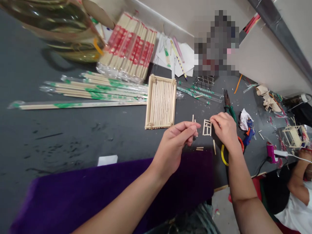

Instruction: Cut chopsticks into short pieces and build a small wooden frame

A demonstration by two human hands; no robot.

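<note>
My left hand [179,138] is closed, thumb and forefinger pinching what looks like a short wooden stick [197,130], mostly hidden by the fingers. To its right a small ladder-like frame [207,127] of short sticks lies on the dark table. My right hand [225,128] has its fingertips closed on the frame's upper right corner. Loose stick pieces [200,149] lie just below the frame, and another piece [214,147] rests under my right hand. Behind my left hand stands a shallow tray [161,102] built of wooden sticks.
Wrapped chopsticks [97,89] and a red-banded chopstick bundle [130,45] lie at the back left. Green-handled pliers [229,105], a blue glue gun [248,135] and scissors [223,156] sit near my right arm. Purple cloth [122,191] covers the front edge. Another person's arm [298,182] is at far right.
</note>
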